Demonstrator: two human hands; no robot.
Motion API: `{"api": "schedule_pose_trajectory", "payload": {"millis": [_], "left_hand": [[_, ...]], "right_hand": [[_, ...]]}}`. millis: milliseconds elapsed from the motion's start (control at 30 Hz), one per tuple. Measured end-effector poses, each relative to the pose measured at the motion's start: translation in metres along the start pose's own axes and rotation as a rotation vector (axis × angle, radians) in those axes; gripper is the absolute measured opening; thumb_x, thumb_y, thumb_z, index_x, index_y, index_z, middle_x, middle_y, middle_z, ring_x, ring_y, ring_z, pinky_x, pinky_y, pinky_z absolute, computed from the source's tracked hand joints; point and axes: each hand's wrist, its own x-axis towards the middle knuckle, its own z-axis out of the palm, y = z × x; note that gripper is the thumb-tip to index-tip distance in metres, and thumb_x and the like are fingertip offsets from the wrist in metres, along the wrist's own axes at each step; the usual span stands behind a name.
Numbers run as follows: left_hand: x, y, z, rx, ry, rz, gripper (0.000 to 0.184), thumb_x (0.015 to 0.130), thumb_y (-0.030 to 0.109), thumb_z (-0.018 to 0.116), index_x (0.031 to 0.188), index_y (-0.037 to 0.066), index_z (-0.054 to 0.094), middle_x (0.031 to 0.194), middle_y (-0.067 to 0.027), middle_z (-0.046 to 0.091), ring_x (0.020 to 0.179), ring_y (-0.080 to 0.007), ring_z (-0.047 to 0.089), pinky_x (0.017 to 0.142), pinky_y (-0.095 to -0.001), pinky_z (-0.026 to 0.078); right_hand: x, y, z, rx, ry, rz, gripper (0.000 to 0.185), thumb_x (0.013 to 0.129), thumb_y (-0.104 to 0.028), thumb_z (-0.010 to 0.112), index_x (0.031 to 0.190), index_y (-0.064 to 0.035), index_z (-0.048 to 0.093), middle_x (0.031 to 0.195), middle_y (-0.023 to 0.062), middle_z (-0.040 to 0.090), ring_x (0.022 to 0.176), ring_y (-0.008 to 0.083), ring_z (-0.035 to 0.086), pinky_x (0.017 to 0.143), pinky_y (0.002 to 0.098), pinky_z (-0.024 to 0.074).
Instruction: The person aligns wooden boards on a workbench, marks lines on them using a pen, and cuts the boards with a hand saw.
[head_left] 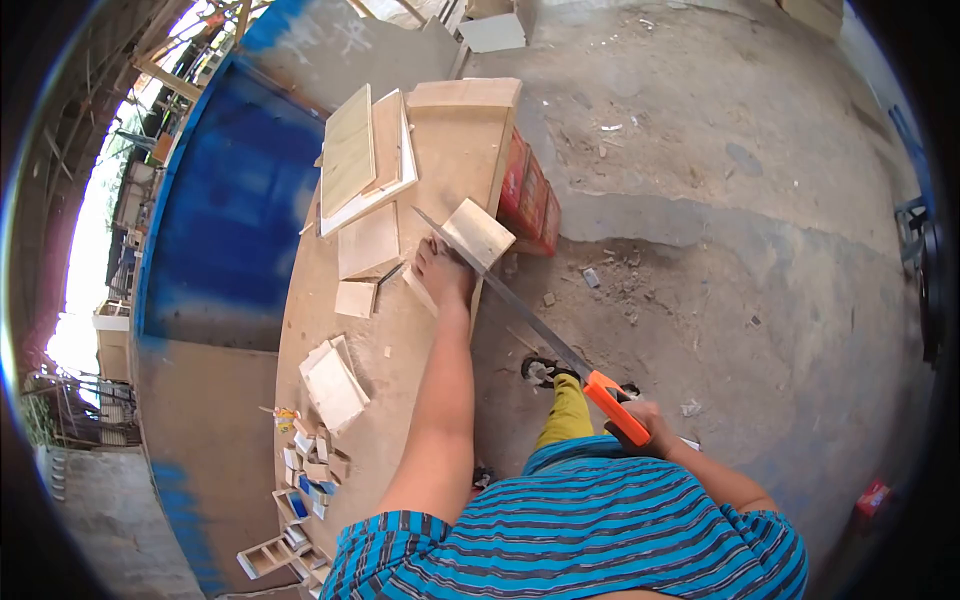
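Note:
My right hand (650,428) is wrapped round the orange handle (617,408) of a handsaw. The saw's long blade (535,322) runs up and left to the table's edge and lies across a pale wooden board (478,235), beside my left hand. My left hand (442,268) presses down on the wood at the near side of the blade; its fingers point up the table, and whether they grip the wood is hard to make out. Part of the board shows below that hand.
The wooden table (330,285) carries stacked panels (350,150), loose boards (335,385) and several small offcuts (315,460). A red crate (528,195) stands under its right edge. Debris (625,285) lies on the concrete floor, and a blue panel (230,200) stands left.

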Motion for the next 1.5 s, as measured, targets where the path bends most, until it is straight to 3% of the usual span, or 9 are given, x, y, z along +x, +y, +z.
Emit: {"api": "schedule_pose_trajectory", "payload": {"millis": [300, 467, 633, 800, 1000, 1067, 1267, 1367, 1500], "left_hand": [[0.021, -0.01, 0.009, -0.011, 0.123, -0.007, 0.049, 0.089, 0.028, 0.054, 0.131, 0.004, 0.057, 0.13, -0.0157, 0.053, 0.123, -0.0319, 0.047, 0.105, -0.0457, 0.032], [0.022, -0.007, 0.004, -0.078, 0.151, -0.036, 0.043, 0.084, 0.023, 0.058, 0.123, 0.005, 0.062, 0.117, -0.0125, 0.057, 0.115, -0.0289, 0.051, 0.102, -0.0443, 0.035], [0.033, 0.002, 0.013, -0.153, 0.211, -0.218, 0.037, 0.08, 0.014, 0.056, 0.115, 0.004, 0.063, 0.113, -0.0127, 0.057, 0.114, -0.0293, 0.05, 0.101, -0.0432, 0.035], [0.031, 0.005, 0.006, -0.285, 0.265, -0.173, 0.032, 0.081, 0.004, 0.053, 0.111, 0.002, 0.063, 0.114, -0.0146, 0.056, 0.111, -0.0341, 0.049, 0.099, -0.0405, 0.041], [0.035, -0.004, 0.01, -0.296, 0.265, -0.136, 0.028, 0.081, 0.006, 0.055, 0.107, 0.004, 0.064, 0.109, -0.0146, 0.057, 0.106, -0.0349, 0.052, 0.097, -0.0437, 0.041], [0.03, 0.0, -0.001, -0.332, 0.273, -0.127, 0.025, 0.082, 0.008, 0.054, 0.104, 0.004, 0.064, 0.107, -0.015, 0.058, 0.105, -0.0355, 0.053, 0.097, -0.0449, 0.04], [0.031, 0.001, 0.002, -0.324, 0.3, -0.187, 0.027, 0.084, 0.013, 0.059, 0.11, 0.005, 0.063, 0.109, -0.015, 0.058, 0.105, -0.0352, 0.053, 0.095, -0.0458, 0.042], [0.032, -0.002, 0.005, -0.307, 0.269, -0.162, 0.029, 0.084, 0.013, 0.059, 0.112, 0.005, 0.061, 0.109, -0.0147, 0.058, 0.106, -0.0346, 0.053, 0.096, -0.0455, 0.041], [0.027, -0.001, 0.003, -0.304, 0.259, -0.142, 0.029, 0.083, 0.014, 0.059, 0.111, 0.005, 0.061, 0.109, -0.0143, 0.058, 0.106, -0.0339, 0.053, 0.095, -0.0449, 0.04]], "right_hand": [[0.041, -0.011, -0.02, 0.073, 0.034, 0.016, 0.018, 0.08, -0.015, 0.073, 0.075, -0.0051, 0.059, 0.063, 0.0137, 0.055, 0.055, 0.0327, 0.056, 0.052, 0.0369, 0.0453], [0.043, -0.019, -0.033, 0.231, 0.088, 0.185, 0.02, 0.083, -0.008, 0.068, 0.072, 0.0004, 0.054, 0.059, 0.0109, 0.048, 0.05, 0.0198, 0.045, 0.049, 0.0348, 0.0369], [0.034, -0.019, -0.021, 0.166, 0.069, 0.221, 0.019, 0.082, -0.009, 0.07, 0.074, 0.0005, 0.055, 0.061, 0.0139, 0.047, 0.05, 0.0236, 0.044, 0.05, 0.0348, 0.0381], [0.039, -0.032, -0.035, -0.03, 0.009, 0.218, 0.023, 0.081, -0.011, 0.071, 0.071, -0.0003, 0.053, 0.06, 0.0152, 0.048, 0.049, 0.0271, 0.044, 0.048, 0.0351, 0.0378], [0.068, -0.044, -0.024, -0.096, 0.127, -0.024, 0.024, 0.084, -0.012, 0.068, 0.071, -0.0016, 0.052, 0.059, 0.0136, 0.046, 0.049, 0.0286, 0.044, 0.049, 0.0357, 0.0374], [0.104, -0.038, -0.015, -0.063, 0.015, 0.149, 0.023, 0.086, -0.013, 0.067, 0.072, -0.0018, 0.053, 0.059, 0.0138, 0.047, 0.049, 0.0297, 0.046, 0.049, 0.0362, 0.0381], [0.108, -0.025, 0.001, -0.2, -0.003, 0.067, 0.022, 0.086, -0.015, 0.067, 0.074, -0.0017, 0.055, 0.06, 0.016, 0.05, 0.051, 0.0317, 0.053, 0.048, 0.038, 0.0386], [0.066, -0.027, -0.009, -0.151, 0.029, 0.072, 0.024, 0.086, -0.017, 0.067, 0.073, -0.0019, 0.054, 0.06, 0.0165, 0.049, 0.05, 0.0325, 0.052, 0.047, 0.039, 0.0372], [0.099, -0.027, 0.001, -0.158, 0.009, 0.082, 0.026, 0.086, -0.017, 0.068, 0.071, -0.0021, 0.052, 0.059, 0.0161, 0.047, 0.047, 0.0296, 0.046, 0.046, 0.0383, 0.0366]]}}
